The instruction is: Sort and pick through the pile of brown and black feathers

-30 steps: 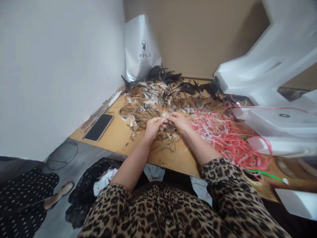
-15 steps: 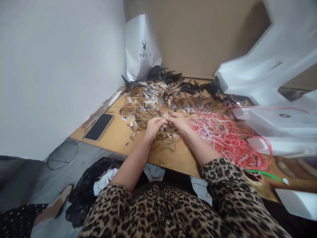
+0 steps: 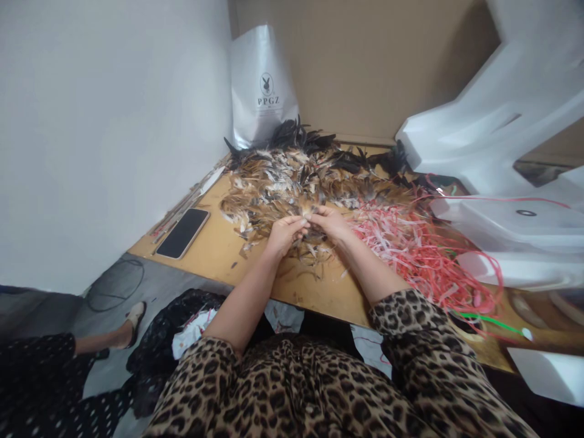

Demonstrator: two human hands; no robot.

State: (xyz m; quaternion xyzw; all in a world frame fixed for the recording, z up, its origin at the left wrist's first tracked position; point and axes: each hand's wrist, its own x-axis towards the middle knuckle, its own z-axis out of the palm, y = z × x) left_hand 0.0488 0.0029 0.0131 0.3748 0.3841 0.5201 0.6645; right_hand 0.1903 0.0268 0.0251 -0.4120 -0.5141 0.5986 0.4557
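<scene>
My left hand (image 3: 286, 232) and my right hand (image 3: 329, 221) meet at the fingertips over the front of a feather pile (image 3: 269, 188). Both are closed in a pinch on a small brown tuft of feathers (image 3: 306, 205), which rises just beyond the fingertips. Its lower end is hidden by the fingers. The pile is brown, white and black, spread across the wooden table (image 3: 219, 249). Right of my right hand lies a tangled heap of red and pale pink strips (image 3: 410, 249).
A silver-white bag (image 3: 264, 85) stands behind the feathers. A phone (image 3: 183, 233) lies at the table's left edge. A white sewing machine (image 3: 511, 219) takes up the right side. On the floor are a black plastic bag (image 3: 182, 304) and another person's foot (image 3: 134, 322).
The other person at lower left has stepped forward, and more of the dotted dark clothing shows. My hands keep their pinch in nearly the same place.
</scene>
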